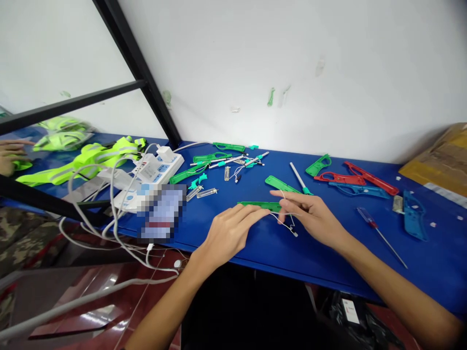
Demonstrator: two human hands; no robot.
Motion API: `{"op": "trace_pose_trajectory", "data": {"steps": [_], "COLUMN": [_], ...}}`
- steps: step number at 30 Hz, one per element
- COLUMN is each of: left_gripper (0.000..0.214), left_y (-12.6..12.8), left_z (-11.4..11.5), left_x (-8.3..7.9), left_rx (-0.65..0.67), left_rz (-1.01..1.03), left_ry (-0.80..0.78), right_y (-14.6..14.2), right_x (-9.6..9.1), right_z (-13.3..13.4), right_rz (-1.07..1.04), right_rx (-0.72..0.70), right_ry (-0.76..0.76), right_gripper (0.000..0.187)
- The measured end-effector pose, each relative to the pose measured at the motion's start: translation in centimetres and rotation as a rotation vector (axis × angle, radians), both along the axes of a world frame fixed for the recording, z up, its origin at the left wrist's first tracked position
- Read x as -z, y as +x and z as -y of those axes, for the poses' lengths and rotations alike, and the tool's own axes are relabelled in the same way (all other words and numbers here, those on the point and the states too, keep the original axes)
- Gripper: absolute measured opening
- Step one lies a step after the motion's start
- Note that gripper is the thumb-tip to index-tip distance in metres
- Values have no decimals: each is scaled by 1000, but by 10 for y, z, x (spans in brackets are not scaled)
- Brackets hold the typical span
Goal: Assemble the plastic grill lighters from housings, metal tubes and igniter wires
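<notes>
A long green plastic shell piece [260, 205] lies flat on the blue table [255, 243]. My left hand [229, 233] rests on its left part with fingers stretched along it. My right hand [314, 216] pinches its right end, thumb and fingers pressed together. A thin white wire with a small white end [290, 227] hangs from under my right fingers onto the table.
Green, red and blue plastic shells [355, 180], metal rods [226, 161] and a screwdriver [379, 233] lie scattered on the table. A white power strip [149, 177] with cables sits left, beside yellow-green vests [83, 155]. Another person's hand [9, 155] shows far left. A cardboard box [441, 158] stands right.
</notes>
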State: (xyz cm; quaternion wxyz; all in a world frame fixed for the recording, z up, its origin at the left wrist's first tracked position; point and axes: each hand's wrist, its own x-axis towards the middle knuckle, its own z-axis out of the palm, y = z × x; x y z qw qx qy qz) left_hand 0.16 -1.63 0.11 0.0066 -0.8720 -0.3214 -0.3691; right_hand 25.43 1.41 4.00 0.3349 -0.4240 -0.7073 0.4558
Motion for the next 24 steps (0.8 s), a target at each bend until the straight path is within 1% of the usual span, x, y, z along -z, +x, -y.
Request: {"op": "trace_pose_trajectory", "data": {"steps": [3, 6, 8, 12, 14, 16, 19, 24], "left_gripper": [46, 44, 37, 22, 20, 18, 16, 17], "left_y": [0, 1, 2, 4, 4, 4, 3, 4], "left_z": [0, 0, 0, 0, 0, 0, 1, 0], "left_x": [1, 2, 3, 3, 4, 5, 6, 5], "left_rx": [-19, -36, -55, -109, -132, -148, -155, -161], "left_rz": [-34, -37, -20, 31, 43, 41, 29, 28], "left_ry": [-7, 8, 7, -75, -111, -128, -137, -115], "right_y": [-2, -3, -4, -4, -4, -4, -4, -4], "right_x": [5, 12, 15, 16, 14, 11, 10, 12], "right_z": [2, 5, 6, 7, 8, 9, 8, 5], "right_rz": [46, 190, 261, 269, 262, 262, 298, 358], "right_rx": [50, 53, 49, 84, 91, 62, 2, -70], "right_ry": [70, 270, 420, 595, 677, 758, 817, 813], "right_gripper": [33, 18, 12, 13, 8, 8, 10, 9]}}
